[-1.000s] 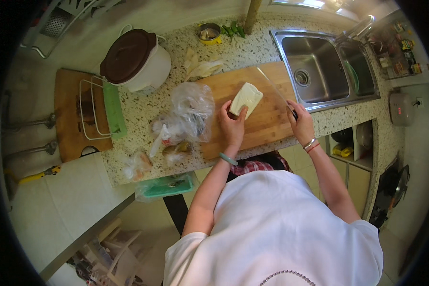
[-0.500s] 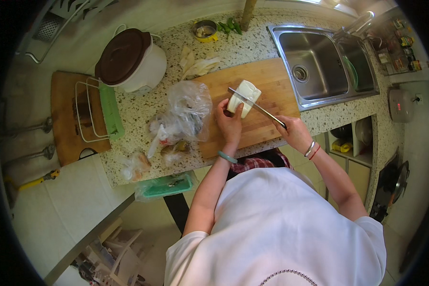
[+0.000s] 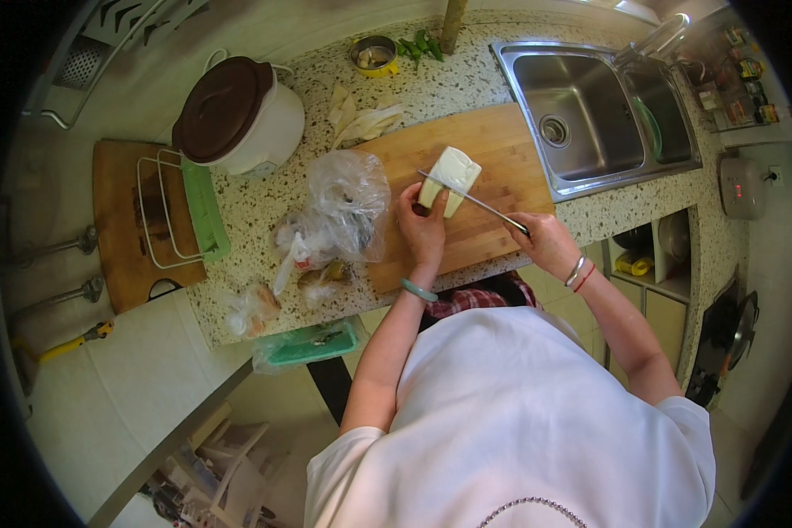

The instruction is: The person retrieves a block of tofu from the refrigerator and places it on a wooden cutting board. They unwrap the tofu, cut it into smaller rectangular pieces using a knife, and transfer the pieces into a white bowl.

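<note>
A white block that looks like tofu [image 3: 457, 167] lies on the wooden cutting board [image 3: 512, 158]. My left hand [image 3: 422, 231] holds its near left side, with the thumb and fingers around the near corner. In my right hand [image 3: 546, 243] is the handle of a knife [image 3: 484, 204], gripped from the right. The thin-looking blade runs across the block toward the upper left, over its near part. How deep the edge has gone in cannot be seen.
Crumpled clear plastic bags [image 3: 348, 189] lie at the board's left. Pale peelings [image 3: 365, 119], a small metal bowl [image 3: 374, 56] and green peppers [image 3: 422, 46] sit behind. A double sink [image 3: 581, 110] is at right, a brown-lidded white pot [image 3: 268, 132] at left.
The knife blade has shifted slightly toward me, to a nearer part of the white block. Both hands keep their grips and have hardly moved.
</note>
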`<state>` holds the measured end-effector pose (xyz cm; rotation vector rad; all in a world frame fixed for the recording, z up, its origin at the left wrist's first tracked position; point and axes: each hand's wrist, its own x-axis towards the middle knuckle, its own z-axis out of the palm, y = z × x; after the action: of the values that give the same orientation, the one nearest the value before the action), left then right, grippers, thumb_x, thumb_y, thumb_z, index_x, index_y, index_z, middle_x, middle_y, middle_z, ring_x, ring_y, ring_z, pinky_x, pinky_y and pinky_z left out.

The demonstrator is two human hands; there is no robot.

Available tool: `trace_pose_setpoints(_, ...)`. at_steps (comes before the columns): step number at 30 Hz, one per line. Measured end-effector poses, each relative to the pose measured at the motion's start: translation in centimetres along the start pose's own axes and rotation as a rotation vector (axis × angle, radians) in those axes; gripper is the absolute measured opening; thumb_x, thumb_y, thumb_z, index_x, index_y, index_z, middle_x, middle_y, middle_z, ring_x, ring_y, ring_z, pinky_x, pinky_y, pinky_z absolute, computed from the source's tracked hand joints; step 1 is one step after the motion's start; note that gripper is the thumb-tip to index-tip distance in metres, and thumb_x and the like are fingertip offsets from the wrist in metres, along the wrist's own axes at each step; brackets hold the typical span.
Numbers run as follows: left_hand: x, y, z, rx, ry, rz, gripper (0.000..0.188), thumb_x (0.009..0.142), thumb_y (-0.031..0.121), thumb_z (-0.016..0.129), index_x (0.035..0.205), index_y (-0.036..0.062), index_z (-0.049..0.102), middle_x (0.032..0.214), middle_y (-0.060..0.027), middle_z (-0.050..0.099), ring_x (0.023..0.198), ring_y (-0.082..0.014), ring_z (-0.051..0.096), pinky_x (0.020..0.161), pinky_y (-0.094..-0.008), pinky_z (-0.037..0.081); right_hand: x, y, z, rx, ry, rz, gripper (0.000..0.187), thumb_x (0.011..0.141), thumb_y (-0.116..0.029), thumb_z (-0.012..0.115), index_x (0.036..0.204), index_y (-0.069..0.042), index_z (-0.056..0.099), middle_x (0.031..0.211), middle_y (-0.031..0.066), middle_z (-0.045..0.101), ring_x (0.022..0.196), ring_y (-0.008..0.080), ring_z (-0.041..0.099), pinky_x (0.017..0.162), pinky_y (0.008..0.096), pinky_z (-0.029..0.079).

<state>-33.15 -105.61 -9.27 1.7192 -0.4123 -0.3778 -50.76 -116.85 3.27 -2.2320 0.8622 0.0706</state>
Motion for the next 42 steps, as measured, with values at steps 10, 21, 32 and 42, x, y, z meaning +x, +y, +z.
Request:
trace_pose_setpoints(10, 0.0, -0.5, -0.1, 0.029, -0.002, -0.011, 0.041, 0.083, 0.021, 0.081, 0.112, 0.0014, 0.059, 0.107, -0.0063, 0.055, 0.091, -0.0148, 0.055, 0.08, -0.0293, 0.048, 0.4, 0.0, -0.6, -0.043, -0.06, 0.043, 0.02, 0.091, -0.022, 0.061, 0.1, -0.006, 0.069, 0.079, 0.021, 0.067, 0.074, 0.0402, 0.065, 0.068, 0.0476, 0.053)
trace_pose_setpoints(21, 0.0, -0.1, -0.3, 0.08, -0.013, -0.001, 0.042, 0.083, 0.019, 0.081, 0.113, 0.0015, 0.057, 0.104, -0.0062, 0.055, 0.09, -0.0152, 0.056, 0.079, -0.0301, 0.049, 0.6, 0.0, -0.5, -0.002, -0.066, 0.058, 0.019, 0.092, -0.022, 0.06, 0.096, -0.005, 0.068, 0.077, 0.0219, 0.066, 0.073, 0.0413, 0.063, 0.067, 0.0484, 0.052)
trace_pose_setpoints(32, -0.2, 0.3, -0.8, 0.202, -0.046, 0.046, 0.044, 0.078, 0.021, 0.084, 0.108, 0.0006, 0.059, 0.104, -0.0103, 0.059, 0.091, -0.0204, 0.059, 0.08, -0.0334, 0.05, 2.0, 2.9, 3.3, 0.027, -0.083, 0.058, 0.02, 0.091, -0.02, 0.06, 0.1, -0.003, 0.067, 0.08, 0.024, 0.066, 0.076, 0.0437, 0.063, 0.069, 0.0503, 0.051)
trace_pose_setpoints(42, -0.7, 2.8, -0.8, 0.38, -0.179, 0.226, 0.071, 0.072, 0.014, 0.085, 0.13, 0.0039, 0.046, 0.12, -0.0196, 0.057, 0.11, -0.0347, 0.056, 0.092, -0.0416, 0.046, 2.0, 3.5, 3.7, 0.187, -0.103, 0.079, 0.021, 0.092, -0.019, 0.062, 0.098, 0.0, 0.068, 0.076, 0.0244, 0.064, 0.07, 0.0416, 0.062, 0.064, 0.0451, 0.05)
